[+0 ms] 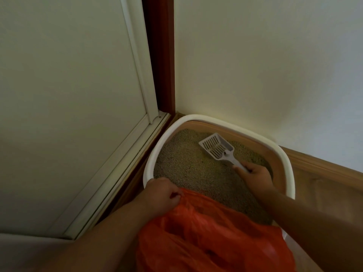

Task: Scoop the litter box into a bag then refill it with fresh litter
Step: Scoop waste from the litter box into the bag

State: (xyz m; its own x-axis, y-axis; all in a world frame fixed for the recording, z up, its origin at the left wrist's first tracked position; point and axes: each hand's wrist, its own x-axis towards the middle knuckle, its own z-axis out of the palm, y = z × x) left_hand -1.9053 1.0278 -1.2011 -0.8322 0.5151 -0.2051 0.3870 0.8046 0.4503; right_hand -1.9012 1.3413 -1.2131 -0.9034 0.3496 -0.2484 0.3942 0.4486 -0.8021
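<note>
Litter box (285, 163), white-rimmed and tucked into the corner where the wall (265, 65) meets a door frame (159, 55), is filled with tan litter (188, 163) that looks fairly level. The scooping step appears to be in hand: a slotted grey scoop (217, 146) lies low over the far part of the litter, seemingly empty, though whether it touches the surface is hard to tell. An orange bag (212, 232) is draped over the near edge of the box, its mouth towards the litter.

The right hand (254, 176) has its grip curled tight round the scoop's handle. The left hand (163, 193) pinches the bag's upper edge in bunched fingers, just beside the box's rim.

Next would likely be pushing the scoop under any clumps, sifting, then carrying the load back to the bag, which needs its mouth held wide.
</note>
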